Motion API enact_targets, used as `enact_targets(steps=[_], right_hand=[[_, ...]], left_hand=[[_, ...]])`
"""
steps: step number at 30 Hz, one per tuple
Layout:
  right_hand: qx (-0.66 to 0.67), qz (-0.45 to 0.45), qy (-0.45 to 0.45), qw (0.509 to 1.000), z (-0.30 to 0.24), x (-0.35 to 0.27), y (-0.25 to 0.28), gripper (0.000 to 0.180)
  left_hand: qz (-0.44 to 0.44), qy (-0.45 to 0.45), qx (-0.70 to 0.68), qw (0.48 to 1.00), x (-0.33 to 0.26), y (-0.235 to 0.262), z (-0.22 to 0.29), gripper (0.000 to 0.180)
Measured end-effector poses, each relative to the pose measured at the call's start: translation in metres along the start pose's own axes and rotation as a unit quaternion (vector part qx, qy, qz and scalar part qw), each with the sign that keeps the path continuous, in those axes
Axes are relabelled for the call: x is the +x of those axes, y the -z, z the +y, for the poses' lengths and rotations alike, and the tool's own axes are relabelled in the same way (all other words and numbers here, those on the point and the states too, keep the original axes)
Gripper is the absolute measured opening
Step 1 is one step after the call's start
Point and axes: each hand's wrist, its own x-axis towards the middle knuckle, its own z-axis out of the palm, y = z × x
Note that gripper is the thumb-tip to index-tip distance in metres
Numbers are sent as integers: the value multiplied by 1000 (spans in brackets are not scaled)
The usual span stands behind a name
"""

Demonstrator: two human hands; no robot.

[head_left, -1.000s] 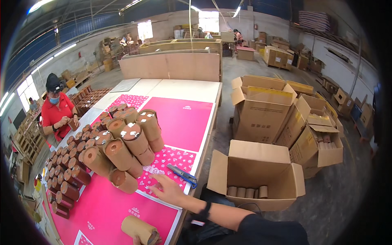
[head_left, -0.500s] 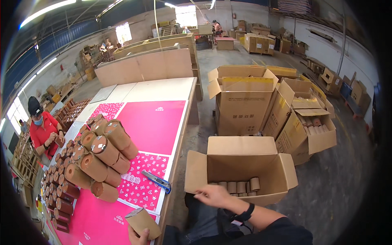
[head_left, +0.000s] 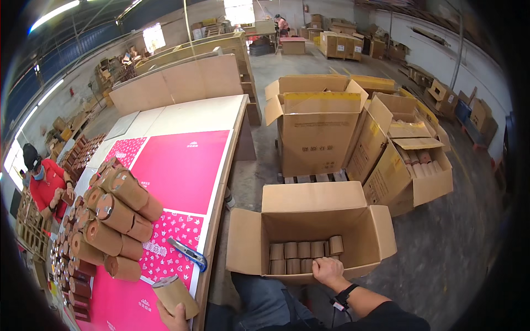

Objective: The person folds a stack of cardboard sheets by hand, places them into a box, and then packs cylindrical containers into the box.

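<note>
— Firstly, where were the hands at inspection?

— The right hand (head_left: 327, 269) was down inside the open carton (head_left: 309, 229) on the floor beside the bench (head_left: 221, 165). Its fingers (head_left: 319, 271) lay curled over the top of the tubes in the front row; a firm grip on any one tube could not be confirmed. The left hand (head_left: 175, 317) was at the near bench edge, fingers closed round a single brown cardboard tube (head_left: 172, 293), held tilted just above the pink sheet (head_left: 182, 165).

— How far along was the packing?

— By judgement, early. The carton held two short rows of packed tubes (head_left: 303, 251) standing against its near wall, covering only part of the bottom; the rest of the floor of the box was bare. One tube was in hand and not yet in the carton.

— And what was left?

— A large stack of tubes (head_left: 113, 220) lay on the bench to the left, piled several layers high, with more tubes lined along the far left edge. That stock was well apart from the carton and appeared untouched.

— Anything else noted?

— A blue utility knife (head_left: 187, 254) lay on the patterned sheet between stack and held tube. Another person in a red shirt (head_left: 47, 185) stood at the bench's left side. Further cartons (head_left: 314, 127) stood behind, some open.
</note>
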Motion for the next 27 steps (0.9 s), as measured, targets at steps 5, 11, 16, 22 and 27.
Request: enact_targets(steps=[5,11,16,22,27], right_hand=[[-4,-9,25,1000,1,6,-3,24],[-19,-7,19,1000,6,6,1,26],[-31,-15,7,999,12,6,-10,25],[-45,-23,21,998,12,6,-10,25],[-49,-36,14,998,11,6,-10,24]], left_hand=[[-183,272,-289,900,1,-64,36,80],[-464,336,-255,779,13,-182,153,81],[-541,233,-258,766,17,-200,188,74],[-537,200,-228,787,8,-193,196,82],[-518,191,-229,802,6,-190,191,78]])
